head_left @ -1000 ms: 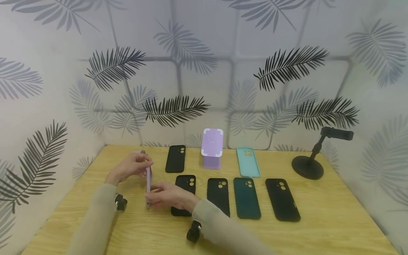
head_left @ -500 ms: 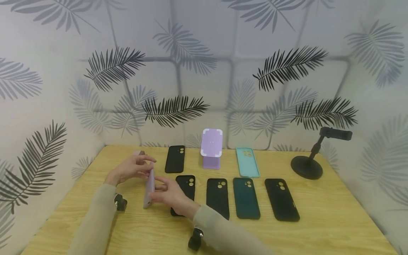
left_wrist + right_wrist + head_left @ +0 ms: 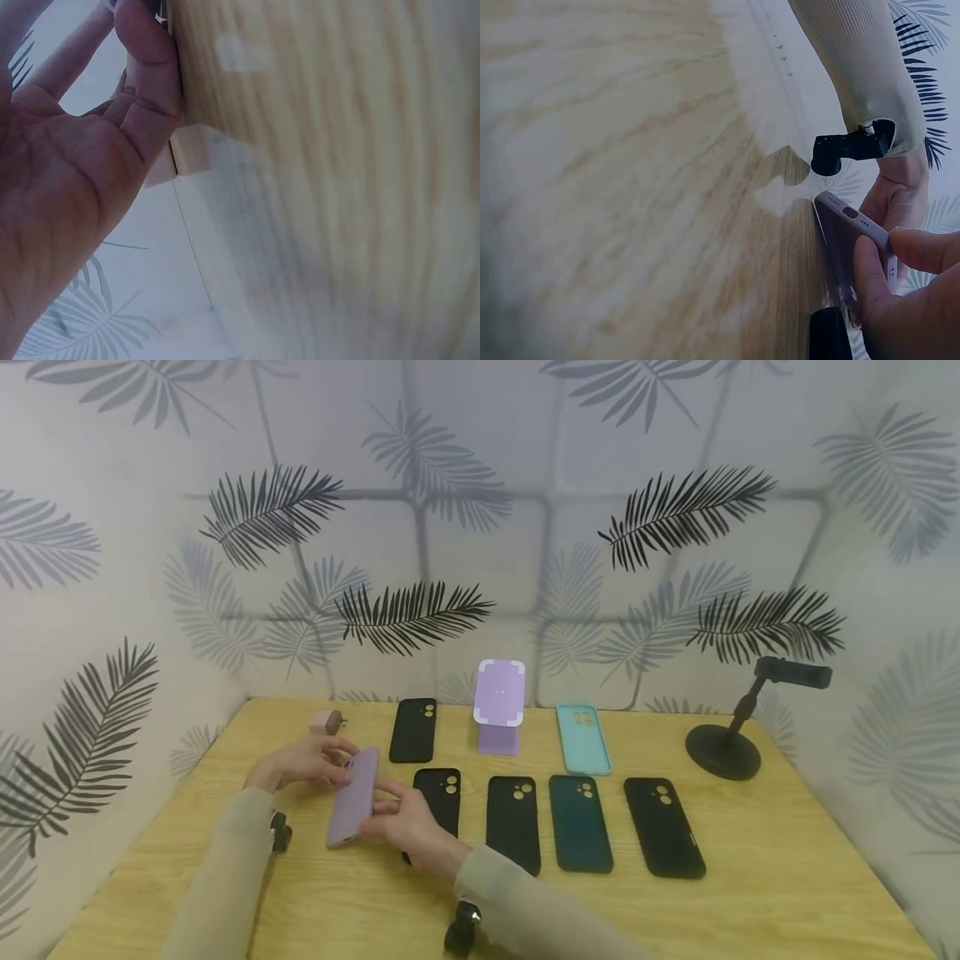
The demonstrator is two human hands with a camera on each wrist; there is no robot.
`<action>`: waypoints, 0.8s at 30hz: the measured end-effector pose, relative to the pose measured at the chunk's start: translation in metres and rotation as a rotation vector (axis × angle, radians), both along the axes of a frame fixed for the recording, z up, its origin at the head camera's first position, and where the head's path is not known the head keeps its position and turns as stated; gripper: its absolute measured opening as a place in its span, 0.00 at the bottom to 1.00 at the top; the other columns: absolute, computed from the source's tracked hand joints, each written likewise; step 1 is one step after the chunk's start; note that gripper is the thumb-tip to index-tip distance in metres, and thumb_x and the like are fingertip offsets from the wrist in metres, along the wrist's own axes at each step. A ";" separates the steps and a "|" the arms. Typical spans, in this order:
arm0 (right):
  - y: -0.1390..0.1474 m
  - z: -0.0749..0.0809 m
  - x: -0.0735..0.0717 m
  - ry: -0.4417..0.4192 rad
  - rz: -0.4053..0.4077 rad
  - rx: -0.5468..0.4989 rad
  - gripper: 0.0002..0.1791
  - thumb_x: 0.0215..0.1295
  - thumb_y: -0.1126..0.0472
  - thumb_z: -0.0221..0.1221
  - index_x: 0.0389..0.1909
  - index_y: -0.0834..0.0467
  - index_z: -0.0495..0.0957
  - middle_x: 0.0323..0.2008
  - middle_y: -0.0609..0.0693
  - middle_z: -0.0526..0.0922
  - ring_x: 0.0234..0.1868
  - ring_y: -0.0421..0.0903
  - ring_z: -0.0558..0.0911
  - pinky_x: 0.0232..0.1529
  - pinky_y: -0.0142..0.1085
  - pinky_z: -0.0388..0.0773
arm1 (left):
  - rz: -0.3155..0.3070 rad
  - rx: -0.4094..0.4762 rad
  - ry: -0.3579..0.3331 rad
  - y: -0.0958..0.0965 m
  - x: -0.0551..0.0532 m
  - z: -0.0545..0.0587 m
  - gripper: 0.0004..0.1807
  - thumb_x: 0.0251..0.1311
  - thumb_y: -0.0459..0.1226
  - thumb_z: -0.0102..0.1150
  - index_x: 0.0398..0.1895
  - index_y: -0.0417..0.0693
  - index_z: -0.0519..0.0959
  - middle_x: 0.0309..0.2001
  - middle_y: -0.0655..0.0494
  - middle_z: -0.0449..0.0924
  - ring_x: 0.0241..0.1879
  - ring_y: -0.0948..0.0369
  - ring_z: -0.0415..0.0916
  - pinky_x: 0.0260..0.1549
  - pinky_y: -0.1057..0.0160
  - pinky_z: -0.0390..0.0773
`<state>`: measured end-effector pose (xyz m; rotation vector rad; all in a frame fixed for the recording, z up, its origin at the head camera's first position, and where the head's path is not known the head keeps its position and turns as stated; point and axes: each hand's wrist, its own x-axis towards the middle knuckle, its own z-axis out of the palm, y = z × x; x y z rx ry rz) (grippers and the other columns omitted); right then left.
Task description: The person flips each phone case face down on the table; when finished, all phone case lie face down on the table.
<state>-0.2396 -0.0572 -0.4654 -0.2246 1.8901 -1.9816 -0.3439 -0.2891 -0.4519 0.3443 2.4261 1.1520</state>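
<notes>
Between both hands is a phone in a lilac case (image 3: 354, 797), tilted above the left part of the wooden table with its back toward the head camera. My left hand (image 3: 311, 762) pinches its far left corner; in the left wrist view that hand (image 3: 82, 150) shows its palm, and the phone is almost out of frame. On the near right edge, thumb and fingers of my right hand (image 3: 408, 827) grip the case. From the right wrist view the phone's dark front and the lilac case's end (image 3: 851, 214) with port cutouts face down toward the table.
Several phone cases lie about: black (image 3: 412, 731), black (image 3: 513, 822), dark teal (image 3: 581, 824), black (image 3: 663, 827), turquoise (image 3: 583, 739). A purple phone stand (image 3: 499, 693) stands at the back, a black stand (image 3: 723, 752) at right, a pinkish plug (image 3: 325, 722) behind my left hand.
The phone was nearly edge-on; it has turned so that its lilac back shows, leaning flatter. My right hand has followed it. The plug behind my left hand shows more fully.
</notes>
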 end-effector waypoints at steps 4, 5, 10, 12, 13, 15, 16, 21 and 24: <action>0.000 -0.001 -0.001 -0.018 -0.014 0.032 0.36 0.56 0.75 0.66 0.67 0.59 0.69 0.44 0.56 0.85 0.45 0.48 0.85 0.46 0.39 0.85 | -0.016 -0.061 0.037 0.002 -0.001 0.002 0.30 0.54 0.41 0.72 0.59 0.41 0.74 0.62 0.35 0.71 0.59 0.44 0.71 0.52 0.52 0.79; 0.000 -0.001 -0.001 -0.021 -0.019 0.052 0.36 0.56 0.74 0.67 0.67 0.59 0.69 0.44 0.56 0.86 0.44 0.48 0.85 0.45 0.39 0.85 | -0.018 -0.073 0.040 0.002 -0.001 0.003 0.30 0.54 0.41 0.72 0.59 0.42 0.75 0.63 0.36 0.71 0.61 0.42 0.69 0.52 0.52 0.79; 0.000 -0.004 -0.003 -0.103 -0.015 0.039 0.37 0.56 0.74 0.66 0.68 0.62 0.66 0.45 0.56 0.85 0.45 0.49 0.85 0.48 0.40 0.84 | -0.040 -0.091 0.041 0.003 -0.005 0.001 0.28 0.53 0.39 0.72 0.58 0.42 0.75 0.63 0.37 0.71 0.60 0.44 0.70 0.45 0.59 0.81; 0.000 -0.006 -0.003 -0.156 -0.005 -0.013 0.36 0.57 0.76 0.64 0.68 0.64 0.65 0.46 0.58 0.84 0.46 0.50 0.85 0.48 0.40 0.85 | -0.048 -0.090 0.043 0.003 -0.007 0.000 0.28 0.53 0.38 0.72 0.58 0.41 0.76 0.62 0.38 0.72 0.57 0.46 0.72 0.42 0.62 0.80; 0.001 -0.006 -0.003 -0.182 0.001 -0.043 0.36 0.58 0.77 0.63 0.68 0.65 0.64 0.46 0.59 0.84 0.47 0.51 0.85 0.49 0.40 0.85 | -0.050 -0.089 0.045 0.003 -0.007 0.001 0.28 0.52 0.37 0.72 0.57 0.41 0.76 0.61 0.38 0.73 0.56 0.47 0.72 0.41 0.63 0.79; 0.002 -0.006 -0.004 -0.214 0.018 -0.087 0.34 0.59 0.78 0.61 0.68 0.67 0.64 0.48 0.60 0.83 0.48 0.52 0.85 0.49 0.40 0.85 | -0.059 -0.086 0.045 0.003 -0.007 0.001 0.28 0.52 0.36 0.72 0.57 0.40 0.76 0.60 0.39 0.73 0.55 0.47 0.72 0.40 0.63 0.78; 0.002 -0.005 -0.003 -0.221 0.023 -0.093 0.33 0.60 0.79 0.60 0.67 0.68 0.65 0.48 0.60 0.83 0.49 0.52 0.85 0.50 0.40 0.84 | -0.063 -0.086 0.047 0.003 -0.007 0.001 0.28 0.52 0.36 0.72 0.57 0.39 0.76 0.60 0.39 0.74 0.55 0.47 0.72 0.40 0.63 0.78; 0.003 0.001 -0.003 -0.261 0.047 -0.121 0.27 0.63 0.78 0.58 0.64 0.71 0.67 0.51 0.61 0.82 0.52 0.52 0.83 0.55 0.43 0.82 | -0.069 -0.095 0.054 0.004 -0.005 0.002 0.27 0.53 0.36 0.72 0.57 0.40 0.76 0.61 0.39 0.73 0.60 0.42 0.69 0.50 0.54 0.78; 0.004 0.003 -0.003 -0.283 0.061 -0.147 0.26 0.63 0.77 0.57 0.63 0.72 0.68 0.53 0.62 0.81 0.54 0.53 0.82 0.57 0.44 0.80 | -0.078 -0.107 0.069 0.003 -0.004 0.002 0.27 0.53 0.36 0.71 0.57 0.40 0.76 0.62 0.38 0.73 0.62 0.39 0.67 0.57 0.47 0.74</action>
